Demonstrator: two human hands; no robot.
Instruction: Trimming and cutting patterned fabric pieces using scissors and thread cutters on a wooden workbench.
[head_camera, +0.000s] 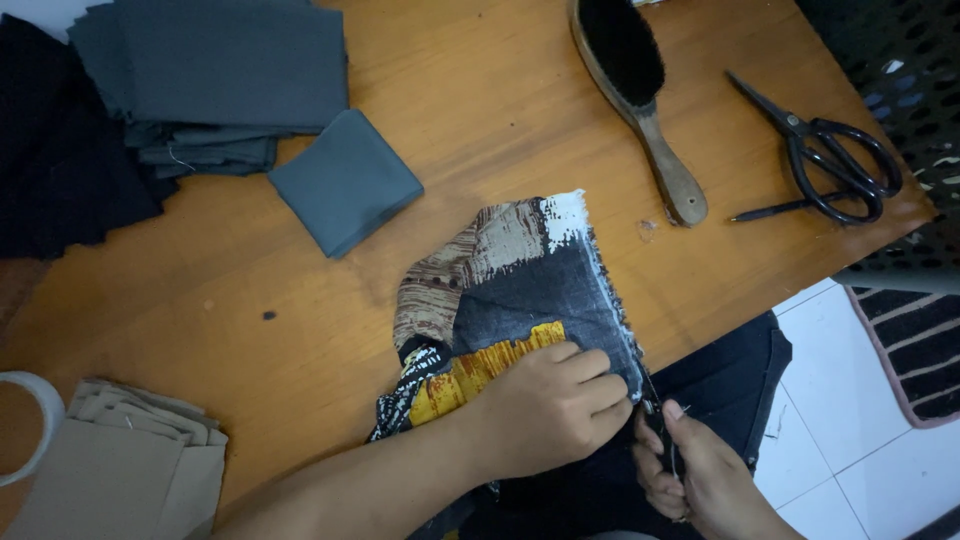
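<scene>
Fingers (600, 385) of the left hand (550, 410) are curled down, pinning the patterned grey, brown and yellow fabric piece (510, 290) at the near edge of the wooden surface (480, 110). Just right of the fabric's frayed white edge, the right hand (700, 480) pinches a small dark tool (660, 430), off the surface's edge. Beyond the fabric, bare wood lies open up to a wooden-handled black brush (640, 90); black scissors (830, 150) lie further right, folded grey cloths (230, 80) to the far left.

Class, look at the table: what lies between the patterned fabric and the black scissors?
In the head view, the brush lies between the patterned fabric and the scissors; its wooden handle points toward the fabric.
</scene>
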